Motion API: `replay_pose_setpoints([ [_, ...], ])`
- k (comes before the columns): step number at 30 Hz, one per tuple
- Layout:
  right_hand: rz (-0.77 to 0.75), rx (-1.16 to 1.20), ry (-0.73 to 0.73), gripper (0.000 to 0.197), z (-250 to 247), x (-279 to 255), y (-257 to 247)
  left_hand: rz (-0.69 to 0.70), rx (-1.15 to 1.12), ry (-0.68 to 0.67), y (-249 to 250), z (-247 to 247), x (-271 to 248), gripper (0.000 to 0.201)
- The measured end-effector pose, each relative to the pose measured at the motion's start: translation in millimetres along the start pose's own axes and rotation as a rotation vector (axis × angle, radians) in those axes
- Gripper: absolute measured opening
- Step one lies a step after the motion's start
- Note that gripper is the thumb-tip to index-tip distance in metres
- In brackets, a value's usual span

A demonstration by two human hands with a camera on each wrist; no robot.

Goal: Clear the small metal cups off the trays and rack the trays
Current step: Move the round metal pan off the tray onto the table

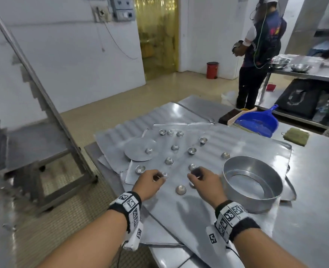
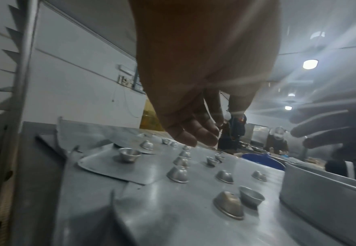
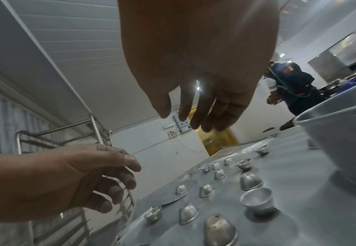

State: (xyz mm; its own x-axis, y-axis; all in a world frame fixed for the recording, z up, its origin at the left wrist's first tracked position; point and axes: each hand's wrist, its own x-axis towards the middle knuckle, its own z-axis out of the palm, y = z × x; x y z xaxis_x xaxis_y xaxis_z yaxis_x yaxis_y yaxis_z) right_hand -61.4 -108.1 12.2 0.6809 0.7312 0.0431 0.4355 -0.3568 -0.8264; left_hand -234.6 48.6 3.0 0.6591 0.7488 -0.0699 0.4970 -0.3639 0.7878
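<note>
Small metal cups [image 1: 175,147], some upright and some upside down, lie scattered over the top tray [image 1: 247,146] of a loose pile on the bench's [image 1: 314,190] left edge. Both hands hover over the cups nearest the front: left hand [image 1: 150,182] and right hand [image 1: 204,182], fingers [image 3: 206,106] loosely extended, holding nothing. A round pan [image 1: 252,182] stands just right of them.
</note>
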Motion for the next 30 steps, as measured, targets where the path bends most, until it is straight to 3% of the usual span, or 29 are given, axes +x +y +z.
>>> replay_pose_setpoints([
  [4, -0.024, -0.096, -0.095, 0.018, 38, 20, -22, -0.076, 0.011, 0.075, -35, -35, 15, 0.006],
  [8, -0.024, -0.108, -0.124, 0.023, 79, 52, -38, -0.134, -0.022, 0.104, -75, -70, 48, 0.020],
  [15, 0.043, -0.217, -0.144, 0.027, 151, 118, -63, -0.207, -0.084, 0.101, -132, -128, 127, 0.013],
  [23, 0.160, -0.298, -0.150, 0.033, 200, 180, -69, -0.243, -0.031, 0.006, -170, -151, 216, 0.044],
  [30, 0.233, -0.360, -0.176, 0.042, 223, 218, -63, -0.295, -0.118, -0.060, -181, -142, 261, 0.065],
])
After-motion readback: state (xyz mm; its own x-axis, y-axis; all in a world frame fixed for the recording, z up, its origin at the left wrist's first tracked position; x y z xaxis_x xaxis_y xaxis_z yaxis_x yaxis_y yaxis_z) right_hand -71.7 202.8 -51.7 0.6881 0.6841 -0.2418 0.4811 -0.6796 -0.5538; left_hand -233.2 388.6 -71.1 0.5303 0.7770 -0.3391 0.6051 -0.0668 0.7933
